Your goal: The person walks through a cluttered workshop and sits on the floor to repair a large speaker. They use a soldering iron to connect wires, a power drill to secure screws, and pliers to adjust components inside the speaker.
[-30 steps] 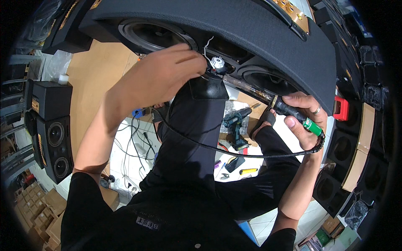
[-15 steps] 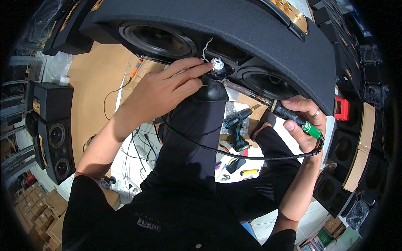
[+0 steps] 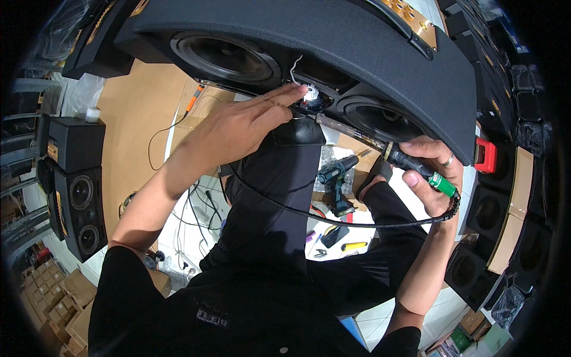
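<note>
My right hand (image 3: 434,193) grips a soldering iron (image 3: 351,128) with a long stained shaft, black handle and green section; its cord loops leftward across my dark trousers. The shaft reaches a small white, ridged component (image 3: 311,93) at the front of a big black speaker cabinet (image 3: 273,24), between two round drivers (image 3: 226,59). My left hand (image 3: 238,128) has its fingers close together, fingertips on that component; what they pinch, if anything, is hidden. A thin white wire (image 3: 295,68) rises above the component. A black pad (image 3: 297,134) lies on my leg beneath.
A teal cordless drill (image 3: 336,178), yellow tool (image 3: 354,245) and cables lie on the tiled floor (image 3: 369,309). Cardboard (image 3: 131,107) lies at left with an orange-handled tool (image 3: 193,96). Speaker boxes (image 3: 77,202) line both sides; a red case (image 3: 485,154) is at right.
My left hand has moved right and turned, its fingertips coming onto the white component. My right hand with the iron has shifted very slightly downward.
</note>
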